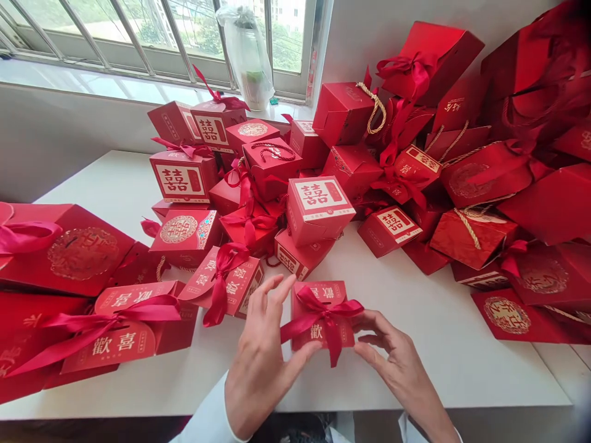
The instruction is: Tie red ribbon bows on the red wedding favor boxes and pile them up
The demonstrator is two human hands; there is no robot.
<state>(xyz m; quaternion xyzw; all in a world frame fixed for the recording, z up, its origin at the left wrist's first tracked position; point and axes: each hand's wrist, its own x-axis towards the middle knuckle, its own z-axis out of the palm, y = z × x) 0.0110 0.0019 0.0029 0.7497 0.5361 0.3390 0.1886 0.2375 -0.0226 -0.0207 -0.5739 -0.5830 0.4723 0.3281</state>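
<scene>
A small red gift box with a crimson ribbon bow tied on top sits on the white table in front of me. My left hand is on its left side, fingers raised and spread, the thumb reaching along the box's front edge by the ribbon. On the other side, my right hand has curled fingers and thumb against the box's right side and front corner, near the ribbon's right loop. Just behind stands a pink-red box with a gold-and-white character panel, stacked on another box.
Piles of red boxes cover the back and right of the table. A large ribboned box lies at the left. Behind are a barred window and a plastic-covered jar on the sill.
</scene>
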